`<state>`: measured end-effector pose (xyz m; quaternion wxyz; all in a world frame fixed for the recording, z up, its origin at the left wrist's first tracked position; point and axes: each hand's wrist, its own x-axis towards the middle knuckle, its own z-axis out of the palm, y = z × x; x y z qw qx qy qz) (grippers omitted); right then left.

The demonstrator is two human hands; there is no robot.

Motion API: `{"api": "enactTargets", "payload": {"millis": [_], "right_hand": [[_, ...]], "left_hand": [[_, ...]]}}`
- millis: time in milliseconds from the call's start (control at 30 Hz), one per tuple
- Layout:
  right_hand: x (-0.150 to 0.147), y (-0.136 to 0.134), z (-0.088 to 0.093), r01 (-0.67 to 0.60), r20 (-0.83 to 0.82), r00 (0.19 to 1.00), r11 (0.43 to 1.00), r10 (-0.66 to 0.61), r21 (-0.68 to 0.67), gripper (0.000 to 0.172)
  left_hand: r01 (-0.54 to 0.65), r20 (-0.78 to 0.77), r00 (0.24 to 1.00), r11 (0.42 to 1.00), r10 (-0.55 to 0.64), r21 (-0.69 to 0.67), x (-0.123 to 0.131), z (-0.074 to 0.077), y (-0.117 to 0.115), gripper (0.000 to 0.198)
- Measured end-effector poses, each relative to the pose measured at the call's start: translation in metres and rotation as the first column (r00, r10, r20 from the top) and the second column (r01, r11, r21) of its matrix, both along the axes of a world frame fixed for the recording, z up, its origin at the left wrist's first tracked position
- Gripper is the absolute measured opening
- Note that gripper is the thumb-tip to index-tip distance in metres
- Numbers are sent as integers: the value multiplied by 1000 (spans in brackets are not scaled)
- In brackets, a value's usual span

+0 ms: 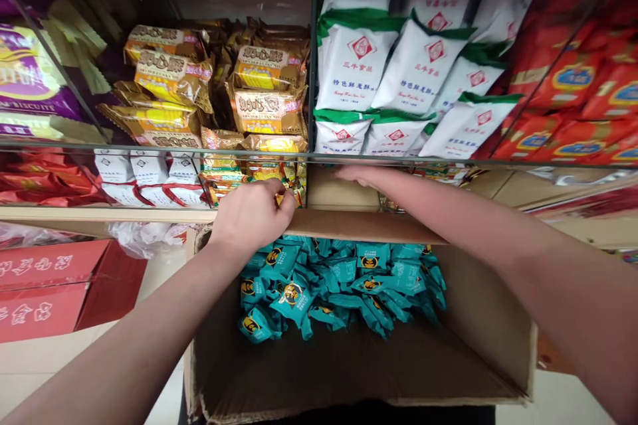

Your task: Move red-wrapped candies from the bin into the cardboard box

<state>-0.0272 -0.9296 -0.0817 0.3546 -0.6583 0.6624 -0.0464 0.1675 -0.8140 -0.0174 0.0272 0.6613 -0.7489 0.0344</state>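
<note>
My left hand (256,214) is at the front of the lower shelf, over the far edge of an open cardboard box (488,319). Its fingers curl in beside the thumb; whatever they grip, if anything, is hidden. Inside the box lies a heap of teal snack packets (294,295) with yellow and black prints. Reaching into a lower compartment under the glass shelf, my right hand (356,174) has its visible fingers stretched out and appears to hold nothing. Below it is a plain tan surface (343,192). Small yellow-green packets (224,179) sit by my left hand.
Above runs a glass shelf edge (399,158). Brown biscuit packs (266,109), white-and-green bags (351,63) and red packets (568,76) are stacked on it. White packets (149,176) lie on the lower shelf. A red carton (44,289) stands at left.
</note>
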Motion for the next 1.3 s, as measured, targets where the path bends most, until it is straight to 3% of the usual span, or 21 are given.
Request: {"api": "enactTargets", "payload": {"millis": [100,167,233,300,333,400,500,600,733,867,933,1000,1067,1167,1267,1300], "right_hand": [[-17,37,35,-81,-42,996,997,81,-8,27],[-34,79,61,-148,-48,989,983,143,-108,25],[-49,132,80,-229,-32,971,891,236,-392,20],[-59,187,82,-244,-4,953,759,303,-603,15],[-61,211,74,-285,-17,935,724,354,-628,15],[-61,243,44,-361,-87,922,756,377,-546,17],[-57,254,-14,-154,-164,982,901,94,-405,47],[-51,243,-54,-19,-227,972,950,-55,-312,67],[-46,238,-63,47,-211,970,949,-117,-311,64],[-50,242,-60,68,-167,978,948,-125,-311,59],[-55,245,-59,61,-137,985,951,-107,-303,41],[-61,250,-55,60,-108,989,950,-97,-307,22],[-66,256,-43,71,-76,992,940,-102,-333,17],[-66,267,-8,198,252,961,917,-113,-346,25],[-59,274,32,323,702,708,919,-76,-226,30],[-56,275,43,341,784,616,924,-79,-175,29]], "left_hand": [[-5,-13,1000,1000,5,17,0,1,1,39],[9,-22,1000,1000,-8,18,1,1,2,40],[14,-22,1000,999,-13,29,1,1,3,40],[11,-24,1000,999,-9,51,2,2,5,42],[8,-26,1000,998,-7,58,2,2,6,42],[14,-34,999,998,-12,64,2,4,9,43],[35,-42,999,998,-33,59,1,7,15,42],[39,-48,998,998,-37,50,1,8,21,41],[60,-90,994,998,-59,11,3,10,25,37],[138,-195,967,980,-165,-144,4,14,34,32],[250,-263,914,940,-308,-233,0,12,48,27],[414,-393,762,854,-515,-316,-9,4,68,23],[461,-540,628,827,-560,-321,-24,-7,89,23],[401,-798,489,903,-352,-153,-56,-16,113,28],[325,-958,285,944,-41,57,-87,-11,118,27],[290,-969,245,954,4,77,-95,-8,117,23]]}}
